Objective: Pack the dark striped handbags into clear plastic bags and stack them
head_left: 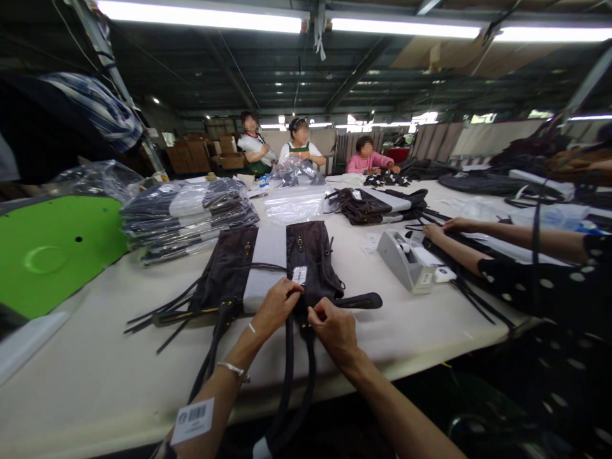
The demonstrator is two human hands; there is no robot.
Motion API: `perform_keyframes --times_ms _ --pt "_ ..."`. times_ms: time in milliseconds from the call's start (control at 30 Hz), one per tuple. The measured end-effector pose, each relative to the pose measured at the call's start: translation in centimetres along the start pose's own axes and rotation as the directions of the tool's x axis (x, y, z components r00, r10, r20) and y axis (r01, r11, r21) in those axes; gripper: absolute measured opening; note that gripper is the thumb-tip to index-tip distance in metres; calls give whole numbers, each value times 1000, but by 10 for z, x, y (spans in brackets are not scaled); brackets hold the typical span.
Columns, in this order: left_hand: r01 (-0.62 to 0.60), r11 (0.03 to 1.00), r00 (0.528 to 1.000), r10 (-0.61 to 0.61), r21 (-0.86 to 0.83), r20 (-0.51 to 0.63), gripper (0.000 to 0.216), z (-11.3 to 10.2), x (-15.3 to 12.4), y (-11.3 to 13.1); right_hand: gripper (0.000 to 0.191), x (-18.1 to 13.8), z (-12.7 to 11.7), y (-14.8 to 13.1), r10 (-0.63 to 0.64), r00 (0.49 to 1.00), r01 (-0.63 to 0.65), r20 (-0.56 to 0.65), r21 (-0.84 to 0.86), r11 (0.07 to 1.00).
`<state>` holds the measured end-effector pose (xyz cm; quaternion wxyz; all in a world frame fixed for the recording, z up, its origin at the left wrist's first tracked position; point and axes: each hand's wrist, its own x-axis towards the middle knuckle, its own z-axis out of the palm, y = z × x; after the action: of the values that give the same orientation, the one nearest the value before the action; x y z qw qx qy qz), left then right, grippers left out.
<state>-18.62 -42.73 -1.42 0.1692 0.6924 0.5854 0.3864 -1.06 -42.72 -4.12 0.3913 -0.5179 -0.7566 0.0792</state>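
Note:
A dark brown handbag (313, 255) lies flat in front of me, a pale grey band (265, 268) across its middle and its long straps hanging over the table edge. My left hand (280, 299) is closed at the bag's upper edge, fingers pinched by a small white tag (299, 275). Close by on the right, my right hand (335, 325) is closed too, thumb and forefinger pinched at the base of a strap (310, 363). What sits between the fingertips of either hand is too small to make out. A barcode label (192, 421) sticks to my left forearm.
Plastic-wrapped bags (191, 217) are stacked at left, beside a green panel (57, 248). More brown bags (377, 204) lie behind. A grey tape dispenser (406, 264) stands at right, near a co-worker's hands (442, 231). Several people are across the table (382, 344).

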Motion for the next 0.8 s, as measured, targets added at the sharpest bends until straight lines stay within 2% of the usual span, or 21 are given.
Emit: perform_keyframes --times_ms 100,233,400,533,633,800 --pt "29 998 997 -26 48 -75 9 2 0 -3 23 -3 2 2 -22 999 23 -49 14 1000" --pt "-46 993 985 63 113 -161 3 6 -2 -4 21 -5 8 1 -51 998 51 -34 -4 999" --pt "-86 952 977 139 295 -164 5 5 -8 2 16 -6 19 -5 -64 998 64 19 -16 998" --pt "-16 900 995 56 436 -80 13 1 -9 12 18 -2 26 -8 -35 997 38 62 -35 999" --pt "39 875 999 -40 482 -7 22 -1 -7 18 20 4 27 -10 -18 995 23 101 -56 998" --pt "141 927 986 -164 349 38 22 -2 -1 19 20 11 23 -11 61 989 -59 137 -15 998"
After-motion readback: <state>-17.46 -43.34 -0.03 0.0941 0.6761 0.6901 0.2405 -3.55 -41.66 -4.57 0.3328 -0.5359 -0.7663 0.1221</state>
